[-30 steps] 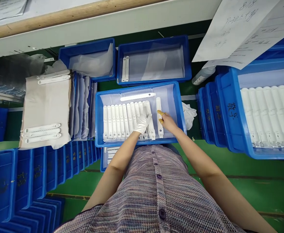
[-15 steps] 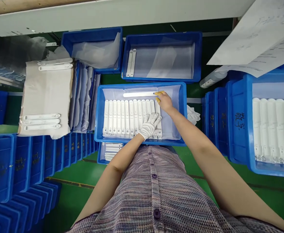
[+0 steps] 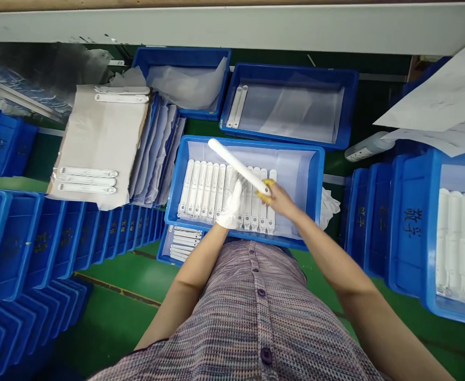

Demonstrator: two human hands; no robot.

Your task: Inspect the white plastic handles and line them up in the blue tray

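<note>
Lifted off the liner, the white plastic bar [image 3: 236, 166] now slants across the blue tray [image 3: 248, 142], one end pinched between the yellow-capped fingertips [image 3: 268, 183] of the right hand [image 3: 280, 201]. The gloved left hand [image 3: 230, 210], its fingers [image 3: 236, 193] together, rests just beside the bar, over the packed row of white parts [image 3: 204, 190]. A steady pinch keeps the bar's free end clear of that row.

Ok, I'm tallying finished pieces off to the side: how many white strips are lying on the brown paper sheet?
5: two white strips side by side at the far end of the brown paper sheet, and three white strips together at its near end. None looks hidden.
</note>
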